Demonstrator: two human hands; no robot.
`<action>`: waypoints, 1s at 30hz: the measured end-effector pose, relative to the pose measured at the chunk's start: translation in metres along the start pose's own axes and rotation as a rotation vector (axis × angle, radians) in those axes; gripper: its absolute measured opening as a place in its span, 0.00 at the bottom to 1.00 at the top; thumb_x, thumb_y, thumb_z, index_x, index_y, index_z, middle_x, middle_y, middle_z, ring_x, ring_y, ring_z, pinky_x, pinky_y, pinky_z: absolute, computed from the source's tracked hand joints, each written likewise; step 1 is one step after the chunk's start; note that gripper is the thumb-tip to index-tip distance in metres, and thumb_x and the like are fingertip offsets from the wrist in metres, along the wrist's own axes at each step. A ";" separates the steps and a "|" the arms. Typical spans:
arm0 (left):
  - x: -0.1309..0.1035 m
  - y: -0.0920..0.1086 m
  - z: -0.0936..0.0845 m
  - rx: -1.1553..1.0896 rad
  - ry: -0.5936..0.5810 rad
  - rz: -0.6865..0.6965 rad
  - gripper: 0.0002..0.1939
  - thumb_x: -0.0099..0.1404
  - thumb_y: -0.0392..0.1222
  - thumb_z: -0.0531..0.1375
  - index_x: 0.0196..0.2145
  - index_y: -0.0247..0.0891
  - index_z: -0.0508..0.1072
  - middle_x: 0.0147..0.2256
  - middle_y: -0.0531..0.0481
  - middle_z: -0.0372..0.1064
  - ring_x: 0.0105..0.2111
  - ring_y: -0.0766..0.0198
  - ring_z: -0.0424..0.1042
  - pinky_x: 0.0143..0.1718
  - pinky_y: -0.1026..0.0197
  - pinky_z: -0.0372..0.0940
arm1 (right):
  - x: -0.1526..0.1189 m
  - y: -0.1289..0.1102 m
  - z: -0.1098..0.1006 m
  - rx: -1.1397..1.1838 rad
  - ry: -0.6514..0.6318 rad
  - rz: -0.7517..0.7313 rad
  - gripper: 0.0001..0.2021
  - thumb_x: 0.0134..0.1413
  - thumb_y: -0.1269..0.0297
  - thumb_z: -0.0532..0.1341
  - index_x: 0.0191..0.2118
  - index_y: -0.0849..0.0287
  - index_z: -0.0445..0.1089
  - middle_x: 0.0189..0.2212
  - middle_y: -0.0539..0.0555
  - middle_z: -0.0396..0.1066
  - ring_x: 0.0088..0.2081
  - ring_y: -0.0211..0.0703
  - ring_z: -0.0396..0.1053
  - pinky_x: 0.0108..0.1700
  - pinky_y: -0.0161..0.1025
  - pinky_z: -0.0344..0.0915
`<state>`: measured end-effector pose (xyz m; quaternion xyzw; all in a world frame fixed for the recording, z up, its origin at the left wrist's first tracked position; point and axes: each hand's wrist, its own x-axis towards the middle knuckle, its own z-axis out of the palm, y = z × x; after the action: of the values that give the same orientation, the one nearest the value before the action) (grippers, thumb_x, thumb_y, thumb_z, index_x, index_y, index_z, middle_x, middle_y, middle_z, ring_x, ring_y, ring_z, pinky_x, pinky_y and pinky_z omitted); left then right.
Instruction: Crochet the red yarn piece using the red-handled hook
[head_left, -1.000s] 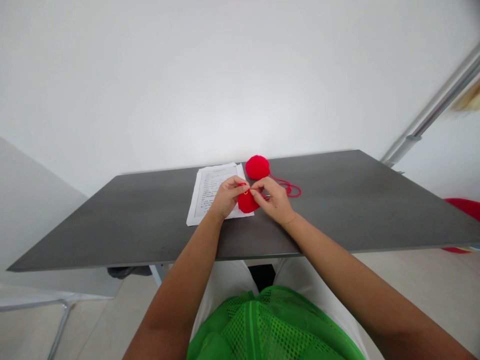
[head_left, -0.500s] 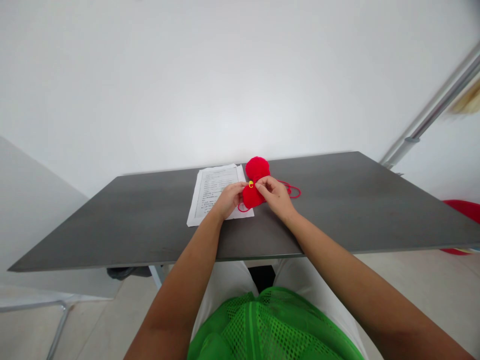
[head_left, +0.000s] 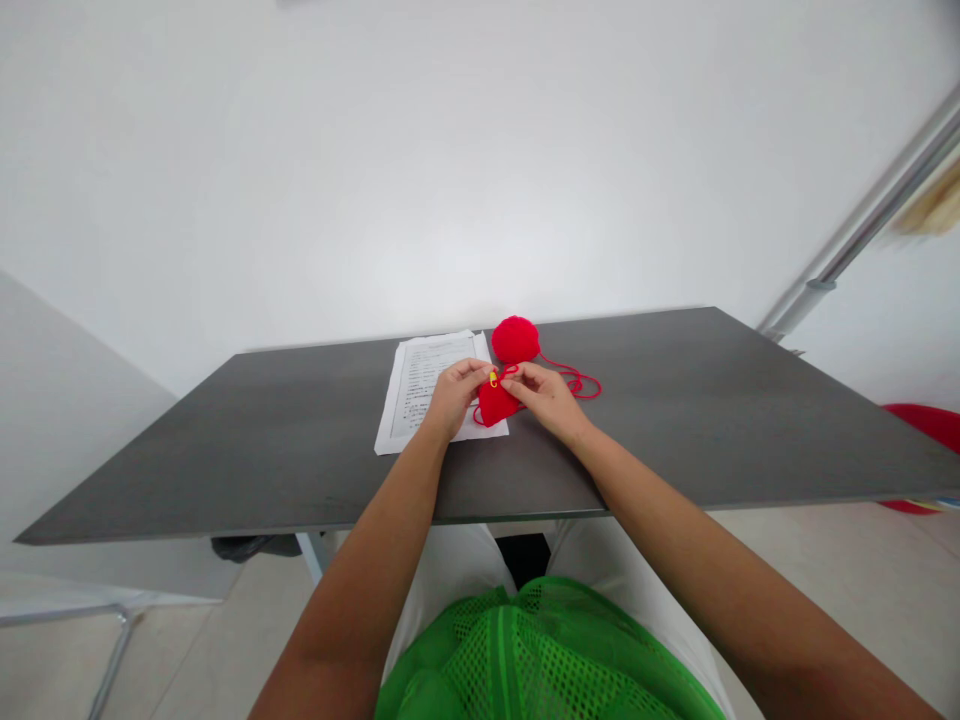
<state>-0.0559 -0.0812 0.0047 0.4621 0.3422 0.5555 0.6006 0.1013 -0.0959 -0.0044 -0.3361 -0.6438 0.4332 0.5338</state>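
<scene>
Between my hands hangs a small red knitted or crocheted piece (head_left: pixel 495 404), tilted above the paper's right edge. My left hand (head_left: pixel 453 396) is closed on its upper left edge, next to a yellow stitch marker (head_left: pixel 493 379) clipped there. The fingertips of my right hand (head_left: pixel 546 396) are pinched at the piece's upper right, where a small loop of red yarn (head_left: pixel 509 370) sticks up. Whether they grip the fabric or just the yarn is hard to see. Just behind sits a ball of red yarn (head_left: pixel 515 340), its strand curling to the right of my right hand.
Printed sheets of paper (head_left: pixel 397 425) lie under and left of my left hand on the dark grey table (head_left: pixel 660 410). A white wall (head_left: pixel 480 180) stands right behind the table. A metal pole (head_left: pixel 862 240) slants at the right, with a red object (head_left: pixel 926 425) below it.
The red piece has turned and shifted slightly left, away from the yarn ball. My right fingers have moved a little left, and a yarn loop now shows between my hands.
</scene>
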 end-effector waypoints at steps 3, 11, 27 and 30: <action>0.001 -0.001 -0.001 0.037 0.009 0.037 0.11 0.48 0.43 0.68 0.26 0.34 0.74 0.22 0.54 0.69 0.22 0.72 0.64 0.27 0.67 0.58 | 0.000 -0.002 0.000 0.026 -0.055 0.070 0.11 0.48 0.56 0.65 0.29 0.60 0.68 0.24 0.48 0.69 0.27 0.37 0.65 0.33 0.37 0.62; 0.007 -0.005 -0.006 0.101 0.128 0.154 0.08 0.51 0.42 0.65 0.26 0.36 0.71 0.19 0.56 0.64 0.20 0.72 0.61 0.24 0.66 0.56 | -0.002 -0.009 0.002 0.110 -0.173 0.148 0.11 0.45 0.58 0.66 0.30 0.61 0.70 0.24 0.48 0.71 0.26 0.37 0.66 0.33 0.36 0.61; 0.014 -0.010 -0.018 0.090 0.486 0.219 0.05 0.54 0.37 0.61 0.24 0.36 0.66 0.18 0.58 0.61 0.18 0.72 0.60 0.22 0.67 0.55 | -0.004 -0.011 0.003 0.055 -0.198 0.121 0.11 0.47 0.57 0.65 0.29 0.61 0.71 0.22 0.48 0.69 0.24 0.36 0.64 0.29 0.35 0.59; 0.015 -0.009 -0.018 0.072 0.557 0.229 0.05 0.55 0.36 0.60 0.24 0.37 0.65 0.18 0.59 0.60 0.18 0.72 0.60 0.23 0.67 0.56 | -0.004 -0.011 0.003 0.051 -0.200 0.119 0.11 0.47 0.58 0.65 0.30 0.61 0.71 0.22 0.48 0.70 0.24 0.36 0.64 0.30 0.35 0.60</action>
<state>-0.0671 -0.0631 -0.0083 0.3485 0.4590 0.7125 0.4001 0.0992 -0.1040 0.0039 -0.3152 -0.6616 0.5118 0.4484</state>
